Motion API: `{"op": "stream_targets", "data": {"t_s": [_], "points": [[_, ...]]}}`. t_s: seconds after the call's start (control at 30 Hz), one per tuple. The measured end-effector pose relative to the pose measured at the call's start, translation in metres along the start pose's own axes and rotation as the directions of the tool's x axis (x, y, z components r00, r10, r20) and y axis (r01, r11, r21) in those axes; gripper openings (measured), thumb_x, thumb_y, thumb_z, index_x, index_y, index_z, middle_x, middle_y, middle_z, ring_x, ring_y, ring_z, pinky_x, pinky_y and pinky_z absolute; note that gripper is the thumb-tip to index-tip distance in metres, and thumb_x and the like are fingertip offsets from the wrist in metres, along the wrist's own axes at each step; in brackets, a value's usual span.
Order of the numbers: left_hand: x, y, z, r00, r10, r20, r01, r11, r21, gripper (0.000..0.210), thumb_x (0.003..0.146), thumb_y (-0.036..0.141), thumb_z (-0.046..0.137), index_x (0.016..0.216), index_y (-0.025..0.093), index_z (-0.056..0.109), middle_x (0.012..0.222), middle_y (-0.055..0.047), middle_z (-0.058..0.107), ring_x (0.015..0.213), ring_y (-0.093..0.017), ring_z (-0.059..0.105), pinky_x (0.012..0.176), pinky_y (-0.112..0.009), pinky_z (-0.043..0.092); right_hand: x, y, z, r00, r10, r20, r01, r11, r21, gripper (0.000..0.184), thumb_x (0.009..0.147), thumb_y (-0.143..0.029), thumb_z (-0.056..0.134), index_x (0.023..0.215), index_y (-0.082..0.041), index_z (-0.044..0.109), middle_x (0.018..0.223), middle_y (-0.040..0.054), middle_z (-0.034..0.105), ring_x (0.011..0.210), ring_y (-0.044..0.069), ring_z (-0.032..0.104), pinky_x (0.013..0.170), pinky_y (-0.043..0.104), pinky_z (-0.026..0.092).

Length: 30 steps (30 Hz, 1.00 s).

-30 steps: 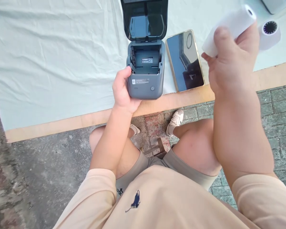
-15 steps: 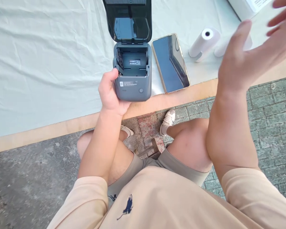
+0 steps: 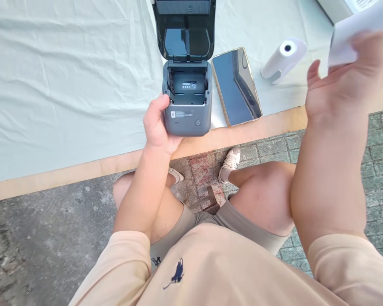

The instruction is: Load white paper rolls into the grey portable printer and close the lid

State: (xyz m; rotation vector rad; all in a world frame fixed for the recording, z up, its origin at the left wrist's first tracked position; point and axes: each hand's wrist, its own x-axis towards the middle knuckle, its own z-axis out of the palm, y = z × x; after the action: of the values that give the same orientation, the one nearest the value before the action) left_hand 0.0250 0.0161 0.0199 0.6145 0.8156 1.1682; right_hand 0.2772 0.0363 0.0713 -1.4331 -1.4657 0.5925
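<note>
My left hand point(image 3: 158, 125) grips a dark grey portable printer point(image 3: 187, 119) by its left side and underside, thumb at the edge of the opening. Its lid point(image 3: 185, 38) stands fully raised, and the paper bay point(image 3: 188, 87) inside holds no roll. At the upper right, my right hand point(image 3: 344, 91) is raised and smeared by motion, its fingers around a white paper roll point(image 3: 343, 40). Part of that roll runs out of view at the right edge. A second paper roll point(image 3: 276, 63) lies on the table, between the phone and my right hand.
A smartphone point(image 3: 238, 87) with a dark screen lies just right of the printer. A white box point(image 3: 336, 8) sits at the top right corner. Pale cloth point(image 3: 67, 85) covers the table, whose bare front edge point(image 3: 83, 173) runs above my knees.
My right hand was open and spread near the rolls; now it holds one of them up. The printer stays in my left hand. The whole view has shifted slightly.
</note>
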Motion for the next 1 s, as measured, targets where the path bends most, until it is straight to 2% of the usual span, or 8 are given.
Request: {"op": "stream_targets", "data": {"t_s": [0.17, 0.3, 0.33, 0.37, 0.4, 0.47, 0.67, 1.0], "points": [[0.000, -0.001, -0.002, 1.000, -0.005, 0.011, 0.005, 1.000, 0.009, 0.024, 0.084, 0.049, 0.056, 0.090, 0.030, 0.069, 0.101, -0.003, 0.080, 0.113, -0.029, 0.074, 0.092, -0.040, 0.062, -0.001, 0.027, 0.011, 0.998, 0.012, -0.066, -0.004, 0.992, 0.127, 0.029, 0.091, -0.055, 0.064, 0.115, -0.039, 0.065, 0.102, 0.0052, 0.061, 0.116, 0.028, 0.064, 0.083, 0.039, 0.057], [-0.001, 0.000, -0.001, 1.000, -0.017, -0.005, 0.017, 1.000, 0.002, 0.020, 0.085, 0.045, 0.055, 0.088, 0.029, 0.067, 0.100, -0.003, 0.079, 0.119, -0.028, 0.071, 0.097, -0.038, 0.060, -0.008, 0.031, 0.014, 0.966, -0.030, -0.256, 0.145, 0.883, 0.446, 0.030, 0.086, -0.055, 0.063, 0.112, -0.040, 0.065, 0.117, 0.0030, 0.061, 0.108, 0.023, 0.068, 0.087, 0.039, 0.058], [-0.001, 0.000, 0.000, 1.000, -0.011, 0.003, 0.012, 1.000, -0.007, 0.019, 0.086, 0.043, 0.055, 0.088, 0.028, 0.067, 0.099, -0.003, 0.079, 0.120, -0.028, 0.071, 0.098, -0.038, 0.060, -0.012, 0.023, 0.020, 0.969, -0.075, -0.234, 0.181, 0.861, 0.475, 0.035, 0.082, -0.052, 0.068, 0.115, -0.040, 0.064, 0.128, 0.0018, 0.059, 0.105, 0.023, 0.069, 0.088, 0.041, 0.058], [-0.001, 0.000, 0.000, 1.000, -0.006, 0.018, 0.007, 1.000, -0.012, 0.019, 0.087, 0.041, 0.054, 0.088, 0.027, 0.066, 0.098, -0.003, 0.078, 0.122, -0.027, 0.071, 0.100, -0.037, 0.059, -0.016, 0.014, 0.027, 0.950, -0.139, -0.279, 0.247, 0.883, 0.399, 0.040, 0.080, -0.048, 0.069, 0.118, -0.037, 0.062, 0.139, 0.0031, 0.056, 0.103, 0.022, 0.068, 0.086, 0.040, 0.058], [-0.002, 0.000, 0.001, 0.999, -0.002, 0.037, 0.003, 1.000, -0.012, 0.019, 0.088, 0.040, 0.054, 0.090, 0.027, 0.066, 0.098, -0.003, 0.078, 0.123, -0.027, 0.070, 0.101, -0.037, 0.059, -0.021, 0.002, 0.036, 0.968, -0.186, -0.169, 0.227, 0.936, 0.269, 0.041, 0.085, -0.043, 0.067, 0.124, -0.034, 0.059, 0.148, 0.0045, 0.052, 0.110, 0.022, 0.067, 0.094, 0.040, 0.056], [-0.002, -0.001, 0.000, 0.998, 0.002, 0.069, -0.002, 1.000, -0.008, 0.020, 0.090, 0.039, 0.055, 0.096, 0.026, 0.068, 0.098, -0.003, 0.078, 0.125, -0.026, 0.069, 0.104, -0.037, 0.057, -0.031, -0.022, 0.054, 0.945, -0.323, -0.045, 0.325, 0.945, 0.046, 0.051, 0.081, -0.043, 0.066, 0.127, -0.026, 0.053, 0.133, 0.0073, 0.061, 0.099, 0.023, 0.068, 0.085, 0.039, 0.056], [-0.004, -0.005, -0.001, 0.985, 0.064, 0.162, -0.056, 0.997, -0.057, 0.014, 0.091, 0.031, 0.060, 0.102, 0.027, 0.069, 0.101, -0.001, 0.076, 0.130, -0.028, 0.063, 0.112, -0.045, 0.054, -0.038, -0.062, 0.076, 0.957, -0.110, 0.270, 0.213, 0.895, -0.392, 0.019, 0.082, -0.019, 0.063, 0.095, -0.026, 0.051, 0.101, 0.0028, 0.070, 0.101, 0.027, 0.066, 0.092, 0.042, 0.048], [-0.004, -0.006, 0.002, 0.988, 0.017, 0.154, -0.017, 1.000, 0.002, 0.019, 0.094, 0.026, 0.059, 0.112, 0.023, 0.063, 0.098, -0.002, 0.074, 0.128, -0.029, 0.070, 0.096, -0.040, 0.063, -0.037, -0.070, 0.066, 0.959, -0.048, 0.278, 0.203, 0.800, -0.564, 0.028, 0.075, -0.011, 0.067, 0.094, -0.027, 0.055, 0.097, 0.0024, 0.070, 0.088, 0.029, 0.066, 0.076, 0.040, 0.041]]}}
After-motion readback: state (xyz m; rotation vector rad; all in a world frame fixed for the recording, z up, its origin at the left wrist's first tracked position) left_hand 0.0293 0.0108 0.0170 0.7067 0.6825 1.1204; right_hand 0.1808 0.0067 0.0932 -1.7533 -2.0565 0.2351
